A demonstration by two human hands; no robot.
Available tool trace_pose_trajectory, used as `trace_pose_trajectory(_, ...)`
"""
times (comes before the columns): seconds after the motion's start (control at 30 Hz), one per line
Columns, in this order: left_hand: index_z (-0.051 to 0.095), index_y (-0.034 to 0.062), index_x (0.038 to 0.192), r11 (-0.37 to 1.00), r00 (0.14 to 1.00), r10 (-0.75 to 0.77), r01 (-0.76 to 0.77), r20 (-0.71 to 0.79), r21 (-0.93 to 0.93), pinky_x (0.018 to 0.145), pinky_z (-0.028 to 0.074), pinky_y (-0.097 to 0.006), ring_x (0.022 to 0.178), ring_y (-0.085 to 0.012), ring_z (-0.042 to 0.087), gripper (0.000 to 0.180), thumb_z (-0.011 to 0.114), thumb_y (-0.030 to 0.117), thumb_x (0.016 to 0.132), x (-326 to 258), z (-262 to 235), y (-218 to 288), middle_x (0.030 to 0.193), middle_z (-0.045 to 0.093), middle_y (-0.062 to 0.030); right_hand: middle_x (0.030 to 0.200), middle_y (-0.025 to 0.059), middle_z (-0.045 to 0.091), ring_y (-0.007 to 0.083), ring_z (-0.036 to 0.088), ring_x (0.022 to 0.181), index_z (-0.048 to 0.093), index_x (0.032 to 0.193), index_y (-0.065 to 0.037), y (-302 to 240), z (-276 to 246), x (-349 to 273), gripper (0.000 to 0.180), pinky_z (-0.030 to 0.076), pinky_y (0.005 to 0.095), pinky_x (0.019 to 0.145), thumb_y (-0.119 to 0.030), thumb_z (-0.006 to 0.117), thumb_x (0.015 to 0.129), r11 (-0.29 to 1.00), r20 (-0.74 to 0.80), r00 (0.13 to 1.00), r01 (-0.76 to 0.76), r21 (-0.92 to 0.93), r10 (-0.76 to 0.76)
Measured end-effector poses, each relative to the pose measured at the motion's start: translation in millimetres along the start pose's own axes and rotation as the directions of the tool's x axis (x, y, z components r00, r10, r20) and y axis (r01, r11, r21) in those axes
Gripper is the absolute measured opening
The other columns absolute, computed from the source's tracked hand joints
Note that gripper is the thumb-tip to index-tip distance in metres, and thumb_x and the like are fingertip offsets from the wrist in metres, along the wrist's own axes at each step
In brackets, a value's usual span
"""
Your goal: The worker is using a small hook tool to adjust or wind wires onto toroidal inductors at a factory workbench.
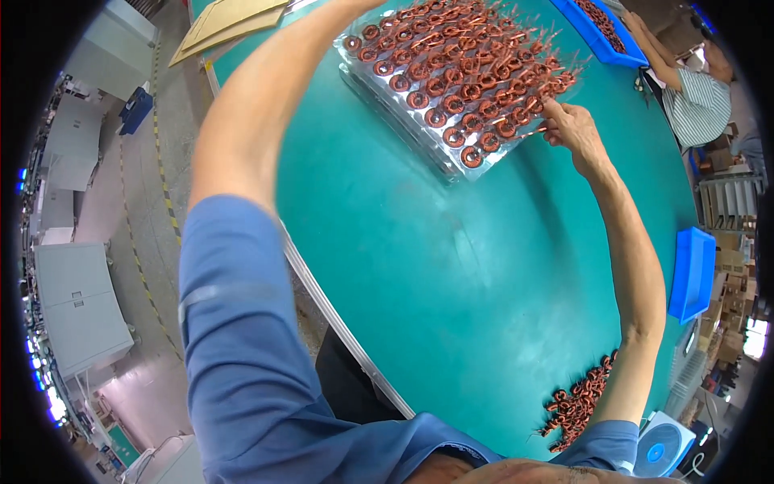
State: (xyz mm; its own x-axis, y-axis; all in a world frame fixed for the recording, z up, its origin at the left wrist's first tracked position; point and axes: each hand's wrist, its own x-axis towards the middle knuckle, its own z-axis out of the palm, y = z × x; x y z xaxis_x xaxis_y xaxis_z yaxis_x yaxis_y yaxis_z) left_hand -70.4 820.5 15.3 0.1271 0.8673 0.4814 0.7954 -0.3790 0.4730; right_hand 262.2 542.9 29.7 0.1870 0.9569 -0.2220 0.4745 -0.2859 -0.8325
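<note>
Copper-red coils [459, 77] on a clear tray [451, 165]; teal table [451, 274]; blue bins [692, 274]; blue sleeve [242, 347]

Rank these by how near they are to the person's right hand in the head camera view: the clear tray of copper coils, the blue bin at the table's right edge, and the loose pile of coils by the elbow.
From the right hand:
1. Clear tray of copper coils, touching the fingertips, just left.
2. Blue bin, at the table's right edge, lower down.
3. Loose pile of coils, near the person's body, by the right elbow.

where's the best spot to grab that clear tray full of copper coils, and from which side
Probably by the clear tray's bare near rim, coming in low from the person's side. Coils with upright wire leads cover the top, so a grasp from above would snag them. The right hand is already at its right edge.
</note>
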Motion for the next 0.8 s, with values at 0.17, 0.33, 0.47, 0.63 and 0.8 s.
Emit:
trace_pose_trajectory(0.17,0.068,0.0022,0.099,0.951,0.962,0.263,-0.271,-0.072,-0.148,0.079,0.051,-0.04,0.09,-0.029,0.066,0.024,0.059,0.018,0.084,-82,-101,61,0.093,0.068,-0.0193,0.072,0.011,0.066,0.0156,0.06,0.062,0.066,0.091,0.007,19,-2,-13,0.062,0.05,0.0301,0.06,-0.053,0.053,0.091,0.994,-0.03,0.997,0.074,-0.077,-0.076)
trace_pose_trajectory(0.33,0.065,-0.0031,0.109,0.847,0.958,0.25,-0.288,-0.144,-0.446,0.088,0.048,-0.027,0.097,-0.0158,0.063,0.022,0.05,0.008,0.098,-201,-159,157,0.105,0.068,-0.0105,0.082,0.0113,0.067,0.0144,0.059,0.068,0.063,0.108,0.008,57,-41,-60,0.066,0.05,0.0277,0.062,-0.056,0.05,0.093,0.996,-0.08,0.994,0.068,-0.063,-0.073)
trace_pose_trajectory(0.47,0.059,-0.0051,0.116,0.417,0.678,0.711,-0.623,-0.19,-0.662,0.085,0.053,-0.036,0.096,-0.0259,0.065,0.023,0.047,0.003,0.098,-287,-172,266,0.105,0.066,-0.0212,0.081,0.0078,0.066,0.0125,0.058,0.073,0.064,0.105,0.004,99,-91,-129,0.059,0.049,0.0263,0.065,-0.052,0.051,0.094,0.997,-0.093,0.995,0.028,-0.078,-0.035)
trace_pose_trajectory(0.63,0.057,-0.0074,0.109,0.178,0.336,0.942,-0.517,-0.007,-0.838,0.061,0.054,-0.035,0.084,-0.0312,0.063,0.022,0.047,0.004,0.093,-359,-198,366,0.104,0.062,-0.026,0.081,0.0048,0.066,0.0112,0.06,0.072,0.067,0.099,-0.001,138,-125,-215,0.041,0.049,0.0263,0.063,-0.039,0.051,0.097,0.933,-0.18,0.938,0.242,-0.268,-0.295)
trace_pose_trajectory(0.8,0.057,-0.0052,0.111,0.021,0.279,0.953,-0.458,-0.121,-0.889,0.061,0.054,-0.035,0.084,-0.0303,0.063,0.023,0.048,0.006,0.094,-419,-163,427,0.106,0.062,-0.0256,0.066,0.0072,0.065,0.0128,0.059,0.058,0.064,0.077,0.003,140,-170,-309,0.033,0.049,0.0279,0.056,-0.024,0.053,0.092,0.947,-0.331,0.917,0.12,-0.299,-0.221)
